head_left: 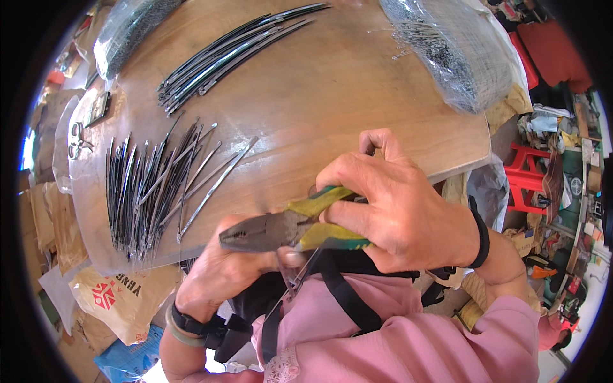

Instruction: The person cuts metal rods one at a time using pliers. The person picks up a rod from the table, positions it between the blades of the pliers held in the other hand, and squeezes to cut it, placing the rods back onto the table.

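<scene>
My right hand (396, 204) grips a pair of pliers (281, 228) by its yellow and green handles, jaws pointing left. My left hand (220, 271) sits just below the jaws, fingers pinched on a thin metal rod (294, 281) that runs down toward my pink sleeve. On the wooden table (319, 108) to the left lies a loose heap of several dark thin metal rods (150, 188). A second bundle of longer rods (236, 51) lies farther back.
A clear plastic bag of thin wires (453, 51) rests at the table's back right, another bag (128, 25) at the back left. Scissors (76, 140) lie at the left edge. Paper sacks (121, 293) stand below the table; a red stool (527, 179) is to the right.
</scene>
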Motion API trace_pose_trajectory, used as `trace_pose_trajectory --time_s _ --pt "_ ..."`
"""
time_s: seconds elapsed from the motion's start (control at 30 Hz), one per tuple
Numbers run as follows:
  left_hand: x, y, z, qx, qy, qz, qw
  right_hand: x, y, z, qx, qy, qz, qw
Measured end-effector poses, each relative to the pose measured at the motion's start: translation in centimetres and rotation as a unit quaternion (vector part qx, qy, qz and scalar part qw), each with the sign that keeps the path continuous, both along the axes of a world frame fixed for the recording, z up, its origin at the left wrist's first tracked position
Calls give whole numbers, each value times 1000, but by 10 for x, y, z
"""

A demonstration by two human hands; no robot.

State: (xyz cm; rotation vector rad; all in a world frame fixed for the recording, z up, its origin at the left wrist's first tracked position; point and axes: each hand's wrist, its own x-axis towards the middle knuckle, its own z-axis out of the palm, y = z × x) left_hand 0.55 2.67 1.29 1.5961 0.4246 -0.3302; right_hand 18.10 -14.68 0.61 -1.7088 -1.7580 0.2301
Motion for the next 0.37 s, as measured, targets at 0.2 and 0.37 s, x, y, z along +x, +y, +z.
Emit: trace_pose_trajectory --time_s 0.2,0.37 --pt "-4 -28 -17 -365 133 209 897 -2 9 -8 20 -37 -29 999" --pt "-10 -39 -20 -444 27 335 831 4 0 4 -19 -45 -85 995"
